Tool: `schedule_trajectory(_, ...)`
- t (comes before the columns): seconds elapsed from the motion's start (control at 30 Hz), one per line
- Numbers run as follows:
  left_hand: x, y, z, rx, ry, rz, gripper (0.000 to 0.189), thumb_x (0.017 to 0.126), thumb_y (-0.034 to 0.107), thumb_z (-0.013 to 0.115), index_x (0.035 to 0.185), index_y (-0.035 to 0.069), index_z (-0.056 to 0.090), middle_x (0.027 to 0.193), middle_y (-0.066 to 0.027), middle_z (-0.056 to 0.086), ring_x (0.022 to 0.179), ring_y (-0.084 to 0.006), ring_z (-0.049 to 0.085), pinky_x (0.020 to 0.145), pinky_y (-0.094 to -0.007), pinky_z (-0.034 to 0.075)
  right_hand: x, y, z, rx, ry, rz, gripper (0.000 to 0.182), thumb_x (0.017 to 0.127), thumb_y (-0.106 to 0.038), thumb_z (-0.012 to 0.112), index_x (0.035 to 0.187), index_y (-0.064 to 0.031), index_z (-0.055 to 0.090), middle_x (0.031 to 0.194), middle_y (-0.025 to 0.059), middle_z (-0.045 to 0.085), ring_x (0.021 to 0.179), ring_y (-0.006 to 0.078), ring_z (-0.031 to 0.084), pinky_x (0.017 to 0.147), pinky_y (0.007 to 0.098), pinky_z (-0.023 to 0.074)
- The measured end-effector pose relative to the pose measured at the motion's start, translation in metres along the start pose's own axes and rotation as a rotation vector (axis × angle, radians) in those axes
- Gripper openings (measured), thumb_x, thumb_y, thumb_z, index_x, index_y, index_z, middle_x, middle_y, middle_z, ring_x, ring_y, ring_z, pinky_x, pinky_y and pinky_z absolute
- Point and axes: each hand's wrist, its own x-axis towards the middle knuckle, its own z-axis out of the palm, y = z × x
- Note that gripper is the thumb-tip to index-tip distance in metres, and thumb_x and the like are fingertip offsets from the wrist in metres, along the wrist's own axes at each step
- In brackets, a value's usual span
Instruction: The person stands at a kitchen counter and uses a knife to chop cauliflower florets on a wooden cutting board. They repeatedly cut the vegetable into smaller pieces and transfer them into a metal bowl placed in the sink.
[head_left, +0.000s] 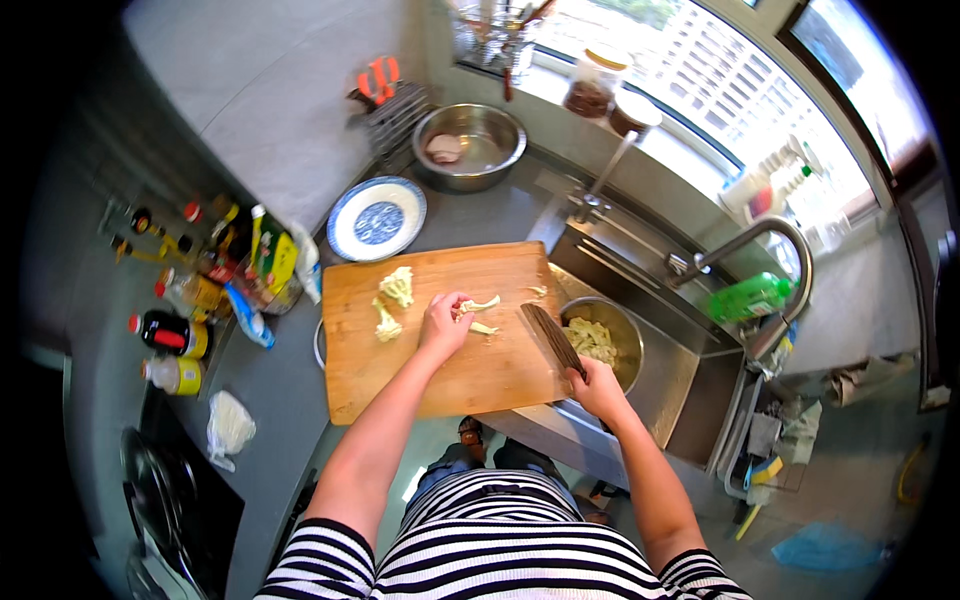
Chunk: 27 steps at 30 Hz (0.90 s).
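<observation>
On the wooden cutting board (375, 360), my left hand (445, 322) has its fingers on a slender cauliflower piece (480, 304); another piece (483, 328) lies just below it. My right hand (597, 384) grips the handle of a kitchen knife (553, 336), its dark blade slanting over the board's right edge. Two larger cauliflower florets (397, 286) (386, 321) rest left of my left hand, and small crumbs are scattered near the board's right side. Beyond the knife, a steel bowl (639, 352) holding several cut cauliflower pieces (591, 339) stands in the sink.
A blue-and-white plate (411, 214) and a steel basin (517, 142) with a pale lump in it stand behind the board. Bottles (169, 332) line the left counter near a plastic bag (229, 426). A curved faucet (799, 247) arches over the sink (679, 390) at right.
</observation>
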Motion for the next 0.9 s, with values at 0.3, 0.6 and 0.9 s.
schedule_trajectory(0.3, -0.01, 0.08, 0.11, -0.232, -0.314, 0.13, 0.049, 0.083, 0.017, 0.074, 0.13, 0.009, 0.061, 0.118, -0.0172, 0.063, 0.097, -0.0244, 0.067, 0.087, -0.0342, 0.055, -0.054, 0.056, -0.055, 0.017, 0.371, 0.247, 0.017, 0.091, -0.014, 0.059, 0.084, 0.0019, 0.057, 0.06, 0.0126, 0.046, 0.055, 0.0179, 0.042, 0.054, 0.0358, 0.0388)
schedule_trajectory(0.6, -0.02, 0.021, 0.043, 0.103, -0.01, 0.312, 0.061, 0.081, 0.014, 0.072, 0.138, 0.008, 0.052, 0.134, -0.0212, 0.054, 0.121, -0.0359, 0.055, 0.102, -0.0423, 0.044, -0.031, 0.041, -0.029, 0.067, 0.166, 0.14, 0.014, 0.09, -0.013, 0.06, 0.088, 0.0013, 0.06, 0.062, 0.0104, 0.05, 0.058, 0.0153, 0.045, 0.057, 0.0338, 0.0415)
schedule_trajectory(0.9, 0.028, -0.019, -0.08, 0.419, 0.314, -0.161, 0.076, 0.08, 0.014, 0.073, 0.147, 0.013, 0.037, 0.124, -0.0191, 0.06, 0.113, -0.0354, 0.058, 0.096, -0.0432, 0.047, 0.038, -0.015, 0.037, 0.125, -0.076, -0.056, 0.018, 0.09, -0.015, 0.063, 0.096, 0.0017, 0.064, 0.067, 0.0131, 0.056, 0.061, 0.0168, 0.049, 0.06, 0.0332, 0.0441)
